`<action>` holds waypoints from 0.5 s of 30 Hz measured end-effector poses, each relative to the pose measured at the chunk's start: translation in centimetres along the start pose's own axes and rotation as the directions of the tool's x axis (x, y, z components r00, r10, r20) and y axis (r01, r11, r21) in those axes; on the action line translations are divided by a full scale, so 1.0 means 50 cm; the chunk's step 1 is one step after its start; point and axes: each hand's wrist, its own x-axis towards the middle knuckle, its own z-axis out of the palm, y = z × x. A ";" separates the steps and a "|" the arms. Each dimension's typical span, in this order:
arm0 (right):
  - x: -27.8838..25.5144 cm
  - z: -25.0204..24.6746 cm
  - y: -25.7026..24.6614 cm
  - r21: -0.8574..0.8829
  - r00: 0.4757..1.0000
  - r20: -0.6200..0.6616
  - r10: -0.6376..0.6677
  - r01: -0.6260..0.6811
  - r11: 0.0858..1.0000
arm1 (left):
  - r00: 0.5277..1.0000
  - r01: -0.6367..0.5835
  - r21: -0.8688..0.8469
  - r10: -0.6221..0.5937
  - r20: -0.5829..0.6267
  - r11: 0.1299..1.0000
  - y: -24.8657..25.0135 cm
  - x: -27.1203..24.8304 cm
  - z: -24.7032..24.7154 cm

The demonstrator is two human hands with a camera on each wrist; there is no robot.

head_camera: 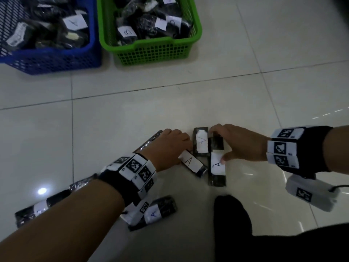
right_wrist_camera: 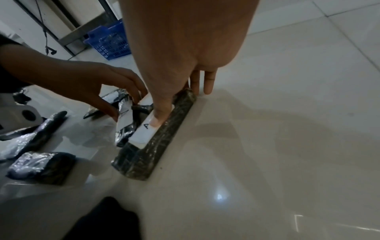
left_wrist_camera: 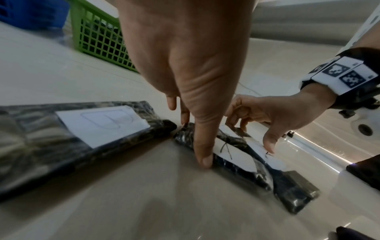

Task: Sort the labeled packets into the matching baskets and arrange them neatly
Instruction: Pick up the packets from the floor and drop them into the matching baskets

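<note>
Three black packets with white "A" labels lie together on the tiled floor. My left hand (head_camera: 175,146) (left_wrist_camera: 194,139) pinches the left A packet (head_camera: 191,163) (left_wrist_camera: 232,155), thumb on its near side and fingers at its far end. My right hand (head_camera: 221,146) (right_wrist_camera: 179,105) grips the right A packet (head_camera: 217,167) (right_wrist_camera: 156,149), thumb pressed on the label, fingers over the far end. Between the hands lies the middle A packet (head_camera: 201,142). At the back stand the blue basket (head_camera: 56,53) holding A packets and the green basket (head_camera: 151,52) holding D packets.
A packet labelled D (left_wrist_camera: 98,123) lies just left of my left hand. Under my left forearm are another A packet (head_camera: 160,210) and a further packet (head_camera: 37,207). A black-clad leg (head_camera: 232,214) sits near my right. A metal rack leg (right_wrist_camera: 68,24) stands behind the blue basket.
</note>
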 end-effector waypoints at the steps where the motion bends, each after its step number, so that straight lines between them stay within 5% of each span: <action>1: 0.001 0.002 -0.003 0.027 1.000 0.004 0.009 -0.009 1.000 | 1.000 -0.002 -0.002 0.002 -0.016 1.000 0.000 -0.001 0.001; 8: 0.018 -0.025 -0.010 0.135 0.982 0.185 0.046 -0.071 0.988 | 1.000 0.000 0.004 0.000 -0.030 1.000 0.009 -0.008 -0.004; 12: 0.023 -0.098 -0.028 0.080 0.943 0.328 0.055 -0.086 0.993 | 0.994 0.104 -0.229 -0.093 0.058 0.968 -0.004 -0.010 -0.024; 15: 0.043 -0.167 -0.047 0.110 0.950 0.298 0.098 -0.136 0.985 | 0.978 0.200 -0.405 -0.154 0.143 0.892 -0.040 -0.020 -0.072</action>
